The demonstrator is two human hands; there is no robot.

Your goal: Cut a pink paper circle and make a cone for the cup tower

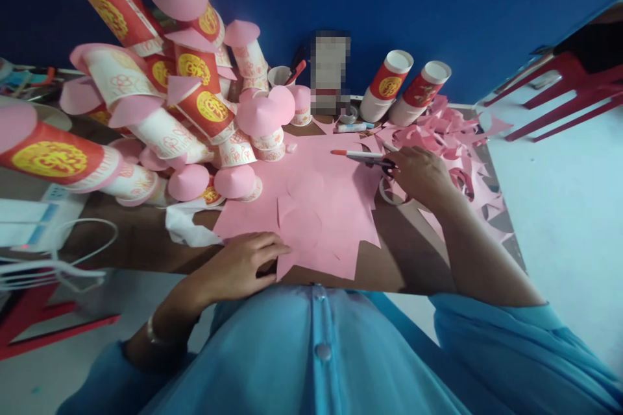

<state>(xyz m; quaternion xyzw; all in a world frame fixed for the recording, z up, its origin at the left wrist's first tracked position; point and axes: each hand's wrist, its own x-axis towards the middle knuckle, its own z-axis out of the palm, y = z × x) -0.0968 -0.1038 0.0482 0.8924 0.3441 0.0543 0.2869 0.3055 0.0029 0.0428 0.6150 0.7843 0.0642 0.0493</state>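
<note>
My left hand (pixel 249 264) lies at the table's front edge, fingers loosely bent and apart from the thumb. Its fingertips touch the edge of a pink paper sheet (pixel 335 253) with faint round outlines on it. At the right, my right hand (pixel 419 172) has its fingers closed around the dark handles of a pair of scissors (pixel 370 161); the grip is partly hidden. A pen with an orange-red end (pixel 339 152) runs alongside the blades towards the fingertips. Just below that hand is a round white-rimmed ring or cup (pixel 393 192).
Many paper-cup towers with pink cones (pixel 260 118) crowd the left. Two leaning cup stacks (pixel 389 84) stand at the back right, before pink paper scraps (pixel 455 133). A white tissue (pixel 187 225) lies front left. Coiled white cable (pixel 58 266) and red stools (pixel 569 91) flank the table.
</note>
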